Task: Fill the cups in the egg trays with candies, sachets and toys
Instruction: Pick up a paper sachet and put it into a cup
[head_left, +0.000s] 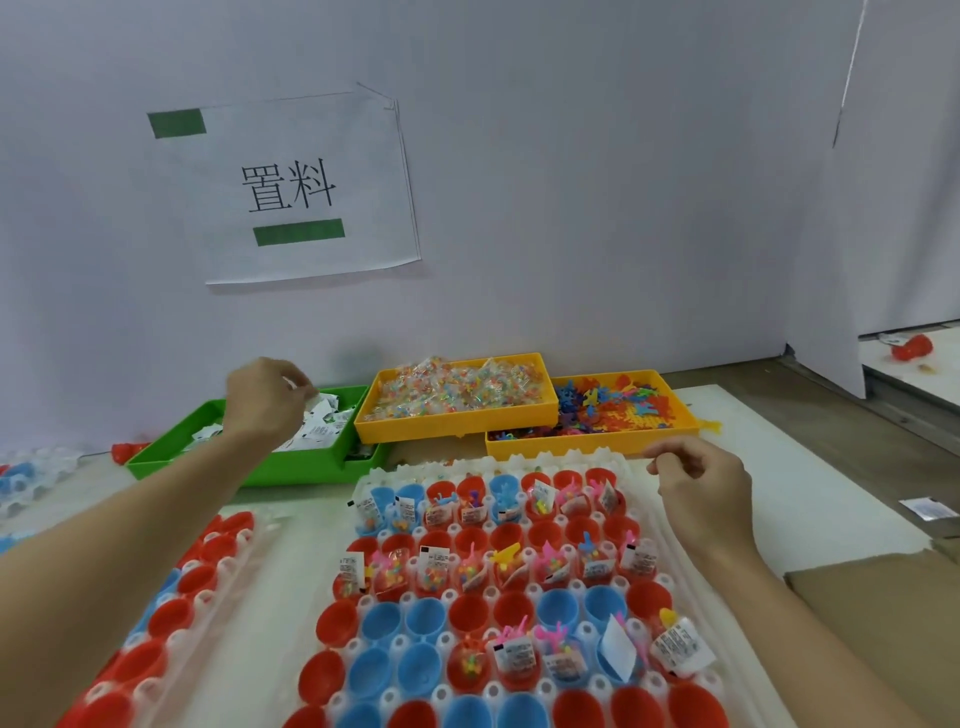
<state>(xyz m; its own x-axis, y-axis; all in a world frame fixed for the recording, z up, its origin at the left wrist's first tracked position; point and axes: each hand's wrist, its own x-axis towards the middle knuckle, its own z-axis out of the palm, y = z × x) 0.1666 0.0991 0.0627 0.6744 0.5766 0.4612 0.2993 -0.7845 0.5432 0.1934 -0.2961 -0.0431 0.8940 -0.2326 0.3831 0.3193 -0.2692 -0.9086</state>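
A white egg tray (654, 525) lies in front of me, full of red and blue cups (426, 618); some hold candies, sachets and toys, others are bare. My left hand (265, 400) hovers over the green bin (171, 452) of white sachets (322, 421), fingers pinching sachets. My right hand (701, 488) hangs above the tray's far right corner, fingers loosely curled, thumb and forefinger close together; whether anything is pinched I cannot tell. A yellow bin of bagged candies (457, 389) and another yellow bin of plastic toys (613, 405) stand behind the tray.
A second egg tray with red and blue cups (171, 603) lies at the left. More clear trays (31, 473) sit at the far left. A loose sachet (930, 508) lies on the table at the right; cardboard (872, 587) is below it. The wall carries a paper sign (291, 187).
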